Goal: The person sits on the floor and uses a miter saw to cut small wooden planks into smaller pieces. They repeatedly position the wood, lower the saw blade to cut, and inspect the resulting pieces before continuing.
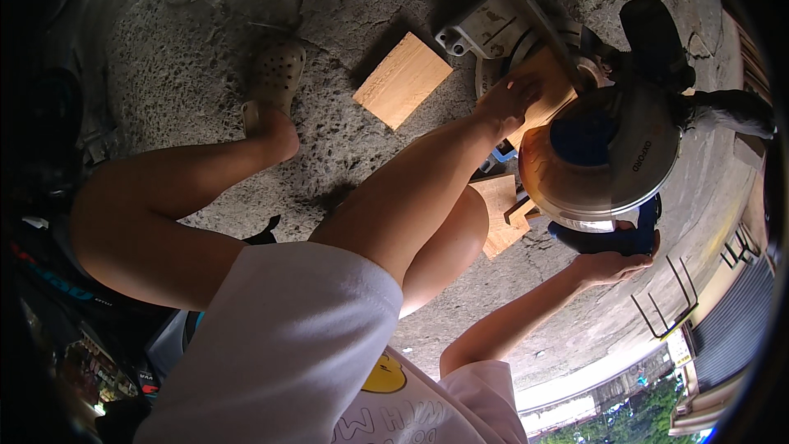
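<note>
My left hand (509, 103) presses on a wooden board (557, 86) lying on the metal base (485, 29) of a miter saw, with its fingers curled against the wood. The saw's round guard (637, 144), silver with a blue and translucent part, hangs beside that hand, partly over the board. My right hand (612, 267) holds the saw's dark blue handle (604, 238) at the lower right, fingers wrapped round it. A loose rectangular board (403, 80) lies left of the saw. More cut pieces (501, 238) lie below it by my knee.
My bare leg and a beige clog (275, 74) are at the left on rough concrete (189, 49). A dark bag or seat (78, 288) is at the lower left. Black metal racks (670, 304) and a ribbed shutter (731, 321) show at the right, foliage at the lower right.
</note>
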The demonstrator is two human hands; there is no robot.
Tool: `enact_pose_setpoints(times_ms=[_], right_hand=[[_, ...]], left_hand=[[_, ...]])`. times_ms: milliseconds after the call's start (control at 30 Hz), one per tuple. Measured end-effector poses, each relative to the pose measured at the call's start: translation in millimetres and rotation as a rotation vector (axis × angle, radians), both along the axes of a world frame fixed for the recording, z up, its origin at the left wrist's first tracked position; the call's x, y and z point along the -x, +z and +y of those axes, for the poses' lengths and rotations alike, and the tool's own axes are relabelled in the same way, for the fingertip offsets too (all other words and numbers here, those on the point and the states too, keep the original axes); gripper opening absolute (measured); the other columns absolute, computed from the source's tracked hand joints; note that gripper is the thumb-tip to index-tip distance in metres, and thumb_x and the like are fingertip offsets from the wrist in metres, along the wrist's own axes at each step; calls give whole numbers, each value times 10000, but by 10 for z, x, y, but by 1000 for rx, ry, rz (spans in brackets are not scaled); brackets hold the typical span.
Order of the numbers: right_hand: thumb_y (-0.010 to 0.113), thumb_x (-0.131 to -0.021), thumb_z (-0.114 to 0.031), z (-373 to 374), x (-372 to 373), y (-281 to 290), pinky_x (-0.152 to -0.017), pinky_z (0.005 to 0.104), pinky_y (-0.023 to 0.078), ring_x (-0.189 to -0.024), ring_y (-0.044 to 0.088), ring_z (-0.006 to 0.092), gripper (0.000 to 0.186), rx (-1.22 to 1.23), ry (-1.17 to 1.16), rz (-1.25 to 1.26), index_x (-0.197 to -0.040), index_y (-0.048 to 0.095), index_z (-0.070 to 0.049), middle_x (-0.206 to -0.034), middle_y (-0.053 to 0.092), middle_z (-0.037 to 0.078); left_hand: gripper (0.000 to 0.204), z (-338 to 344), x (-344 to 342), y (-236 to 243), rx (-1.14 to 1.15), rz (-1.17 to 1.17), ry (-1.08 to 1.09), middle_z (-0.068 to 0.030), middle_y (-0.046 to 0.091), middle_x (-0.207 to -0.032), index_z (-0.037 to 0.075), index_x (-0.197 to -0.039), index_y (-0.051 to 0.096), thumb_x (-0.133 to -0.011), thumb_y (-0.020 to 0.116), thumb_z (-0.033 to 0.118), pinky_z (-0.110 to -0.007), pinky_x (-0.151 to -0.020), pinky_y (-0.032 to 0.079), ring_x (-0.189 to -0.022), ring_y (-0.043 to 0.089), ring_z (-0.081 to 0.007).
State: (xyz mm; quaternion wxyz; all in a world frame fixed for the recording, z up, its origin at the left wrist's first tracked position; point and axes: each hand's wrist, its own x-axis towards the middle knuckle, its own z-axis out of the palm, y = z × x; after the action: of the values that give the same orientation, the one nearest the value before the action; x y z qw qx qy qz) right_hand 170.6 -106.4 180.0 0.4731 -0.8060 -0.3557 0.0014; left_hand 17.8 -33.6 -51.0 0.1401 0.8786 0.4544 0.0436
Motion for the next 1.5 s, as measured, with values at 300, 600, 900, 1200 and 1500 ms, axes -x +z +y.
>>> enact_pose_setpoints(times_ms=[300, 600, 900, 1200, 1500], right_hand=[[158, -1027, -516, -31, -34, -30, -539, 248, 510, -644, 575, 153, 635, -10, 16, 7, -1205, 509, -17, -776, 567, 93], [173, -1009, -559, -42, -44, -50, -530, 241, 549, -637, 591, 146, 654, 4, 29, -39, -1194, 501, -24, -772, 571, 92], [141, -1002, -574, -79, -29, -80, -547, 229, 551, -647, 591, 133, 675, 28, 14, -57, -1193, 501, -36, -785, 560, 71], [148, -1000, -580, -78, -3, -132, -562, 228, 553, -664, 585, 135, 665, -42, 20, 17, -1181, 504, -48, -849, 558, 85], [180, -1017, -540, -81, 34, -122, -605, 238, 541, -693, 573, 148, 619, -46, 26, 0, -1201, 497, -40, -908, 543, 102]], left_hand=[[538, 31, 28, 153, 90, -24, -10, -94, 348, -1517, 59, -1438, 394, -905, 452, 103, -400, -1175, 198, -1427, 257, -237], [514, 36, 33, 135, 94, -48, 6, -72, 343, -1524, 58, -1435, 394, -924, 415, 117, -378, -1179, 187, -1429, 257, -207], [509, 57, 36, 311, 107, 108, -23, -79, 331, -1528, 62, -1433, 383, -926, 395, 111, -375, -1186, 183, -1428, 259, -200], [518, 33, 33, 211, 76, 21, 8, -82, 333, -1526, 71, -1426, 395, -910, 425, 105, -366, -1179, 196, -1424, 268, -217], [643, 29, 18, 222, 78, 148, -12, -61, 251, -1567, 105, -1469, 337, -858, 536, 67, -358, -1188, 157, -1449, 204, -211]])
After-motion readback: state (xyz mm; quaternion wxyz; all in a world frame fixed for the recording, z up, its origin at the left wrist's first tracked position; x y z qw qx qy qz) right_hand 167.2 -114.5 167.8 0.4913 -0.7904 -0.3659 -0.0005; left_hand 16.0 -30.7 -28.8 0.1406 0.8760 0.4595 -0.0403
